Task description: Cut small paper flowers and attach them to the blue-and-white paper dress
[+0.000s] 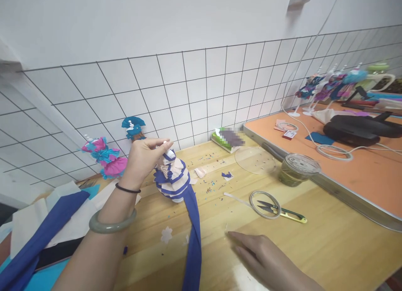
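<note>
My left hand point(146, 155) pinches the white top of a small dress-form figure. A ruffled paper dress point(173, 178) in pale cream with dark blue stripes covers it. From the dress a long blue paper strip point(194, 224) trails down the table towards me. My right hand point(259, 255) is low over the wood, index finger and thumb closed. At its fingertip shows a small clear strip point(226, 228), perhaps tape. Between my hands and the back lie a roll of clear tape point(265, 204) with its end pulled out and thread snips point(290, 215), partly behind the roll.
Paper scraps litter the wooden table point(339, 240). Two decorated figures, one pink and blue point(108, 157), one teal point(134, 127), stand left. Folded papers point(63, 224) lie beside my left arm. A clear tub point(298, 169), a round lid point(255, 160) and an orange table point(361, 173) are right.
</note>
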The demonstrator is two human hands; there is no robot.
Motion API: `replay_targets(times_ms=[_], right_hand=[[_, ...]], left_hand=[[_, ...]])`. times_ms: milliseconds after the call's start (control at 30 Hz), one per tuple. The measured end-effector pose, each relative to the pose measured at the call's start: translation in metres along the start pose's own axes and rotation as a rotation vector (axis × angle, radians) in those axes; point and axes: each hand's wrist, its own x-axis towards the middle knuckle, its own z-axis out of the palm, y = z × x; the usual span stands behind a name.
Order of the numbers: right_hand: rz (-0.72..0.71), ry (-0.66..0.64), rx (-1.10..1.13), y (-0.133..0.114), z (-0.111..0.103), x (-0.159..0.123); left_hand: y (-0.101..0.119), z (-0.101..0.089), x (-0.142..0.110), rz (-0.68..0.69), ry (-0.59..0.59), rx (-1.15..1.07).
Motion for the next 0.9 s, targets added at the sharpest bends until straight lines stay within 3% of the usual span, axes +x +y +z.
replay_targets(times_ms=[600,900], right_hand=[[-0.002,-0.038,-0.009,-0.0036,-0.002,0.0003],[-0.01,-0.045,0.028,-0.0038,-0.0015,0.0012]], left_hand=[[-0.0064,-0.0038,0.0017,-0.029,-0.009,-0.016],[0.0014,-0.0012,0.0024,-0.054,0.059,0.037]])
